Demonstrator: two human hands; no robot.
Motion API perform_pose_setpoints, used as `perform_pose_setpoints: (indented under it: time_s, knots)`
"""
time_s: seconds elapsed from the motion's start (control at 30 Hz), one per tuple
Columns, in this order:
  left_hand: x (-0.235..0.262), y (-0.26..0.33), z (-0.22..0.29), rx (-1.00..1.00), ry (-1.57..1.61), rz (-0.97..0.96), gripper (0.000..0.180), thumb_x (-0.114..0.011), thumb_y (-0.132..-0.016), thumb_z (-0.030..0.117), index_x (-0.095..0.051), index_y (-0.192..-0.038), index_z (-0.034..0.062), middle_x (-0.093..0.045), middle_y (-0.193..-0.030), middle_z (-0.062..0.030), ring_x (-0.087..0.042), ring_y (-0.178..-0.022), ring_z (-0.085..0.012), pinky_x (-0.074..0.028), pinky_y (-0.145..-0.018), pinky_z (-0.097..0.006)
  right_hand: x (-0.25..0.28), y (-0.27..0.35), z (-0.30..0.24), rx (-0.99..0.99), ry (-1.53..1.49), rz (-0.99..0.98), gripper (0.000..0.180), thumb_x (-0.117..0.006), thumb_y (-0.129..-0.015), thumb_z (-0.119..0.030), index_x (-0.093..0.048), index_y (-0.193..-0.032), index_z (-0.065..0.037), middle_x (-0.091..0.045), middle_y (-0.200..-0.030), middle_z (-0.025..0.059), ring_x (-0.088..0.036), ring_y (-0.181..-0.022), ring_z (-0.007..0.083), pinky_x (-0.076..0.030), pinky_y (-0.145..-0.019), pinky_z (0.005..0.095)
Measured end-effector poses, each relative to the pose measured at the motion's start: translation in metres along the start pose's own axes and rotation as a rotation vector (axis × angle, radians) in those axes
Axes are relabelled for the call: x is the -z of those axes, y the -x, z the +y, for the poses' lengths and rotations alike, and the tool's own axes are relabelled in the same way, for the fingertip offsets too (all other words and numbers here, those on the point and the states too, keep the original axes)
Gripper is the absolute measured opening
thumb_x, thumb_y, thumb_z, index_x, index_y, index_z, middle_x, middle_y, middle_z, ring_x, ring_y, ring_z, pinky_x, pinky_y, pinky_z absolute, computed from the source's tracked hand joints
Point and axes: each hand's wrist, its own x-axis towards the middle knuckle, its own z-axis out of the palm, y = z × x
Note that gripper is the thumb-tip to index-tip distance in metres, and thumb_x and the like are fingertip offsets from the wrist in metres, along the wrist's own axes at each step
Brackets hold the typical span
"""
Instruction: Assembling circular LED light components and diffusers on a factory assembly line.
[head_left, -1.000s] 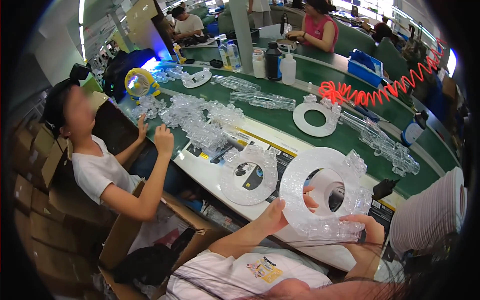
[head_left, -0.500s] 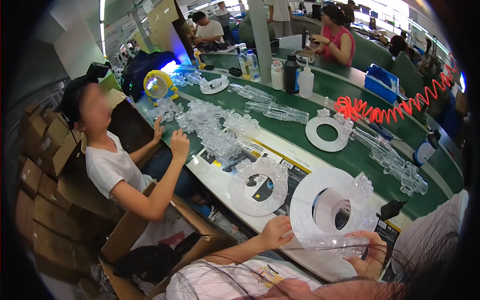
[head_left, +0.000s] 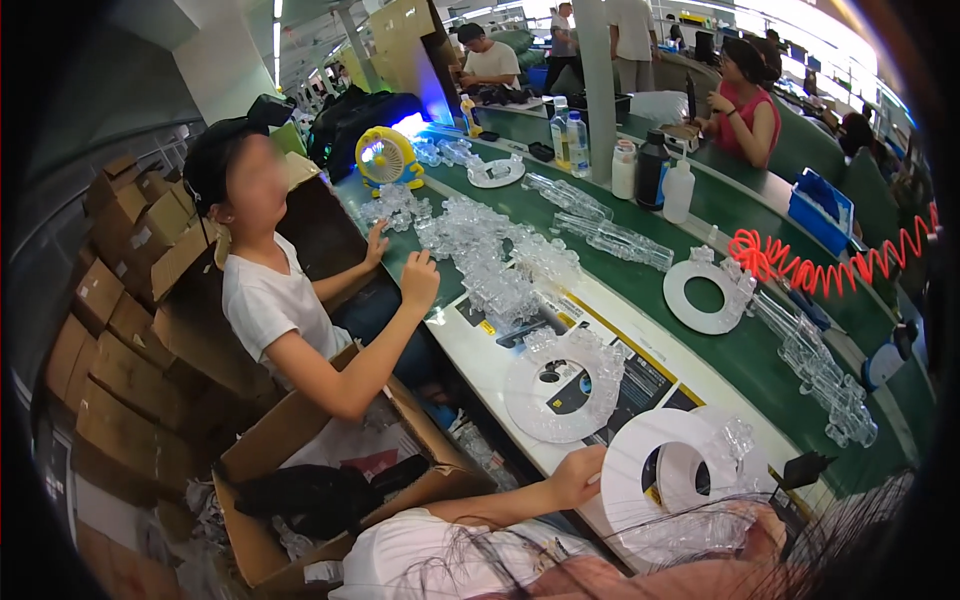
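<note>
My left hand [head_left: 578,478] is closed at the left rim of a flat white ring [head_left: 628,455], fingertips partly hidden behind it. My right hand [head_left: 764,533] wraps round a clear plastic piece [head_left: 700,532] at the ring's lower right; loose hair strands partly cover this hand. More clear plastic [head_left: 735,440] sits at the ring's upper right. Through the ring's hole another white round part shows below. Just beyond lies a second white ring [head_left: 530,410] with clear pieces along its right side, on a printed sheet [head_left: 650,380].
A co-worker [head_left: 280,280] sits at the left, hands by a heap of clear plastic parts [head_left: 490,260]. A yellow fan [head_left: 388,160], bottles [head_left: 678,190], a third ring [head_left: 680,293] and a red coiled hose [head_left: 800,265] stand or lie farther back. An open carton [head_left: 250,470] is left of me.
The whole view has shifted, so the bench sits farther right and lower. The held ring is tilted differently, and my left fingers are now against its rim. My right hand keeps its hold.
</note>
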Motion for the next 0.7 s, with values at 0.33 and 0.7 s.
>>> perform_pose_setpoints:
  time_s: [0.33,0.7]
  knots:
    - [0.005,-0.003,0.009,0.111,0.157,0.002,0.033,-0.058,-0.078,0.011,-0.058,-0.109,-0.0012,-0.059,-0.103,-0.0217,-0.058,-0.091,-0.0400,-0.048,-0.077,-0.041,0.004,0.008,0.060,-0.061,-0.060,-0.029,0.049,-0.083,-0.048,-0.017,-0.063,-0.091,-0.004,-0.063,-0.084,0.0055,-0.058,-0.071,0.0121,-0.045,-0.061,0.0234]
    - [0.012,-0.005,0.011,0.062,0.140,-0.013,0.034,-0.057,-0.081,0.013,-0.057,-0.111,-0.0023,-0.059,-0.109,-0.0227,-0.058,-0.096,-0.0399,-0.048,-0.080,-0.041,-0.011,0.011,-0.016,-0.167,-0.119,0.063,0.047,-0.072,-0.059,0.000,-0.064,-0.105,0.000,-0.064,-0.090,0.0085,-0.058,-0.082,0.0183,-0.044,-0.074,0.0297]
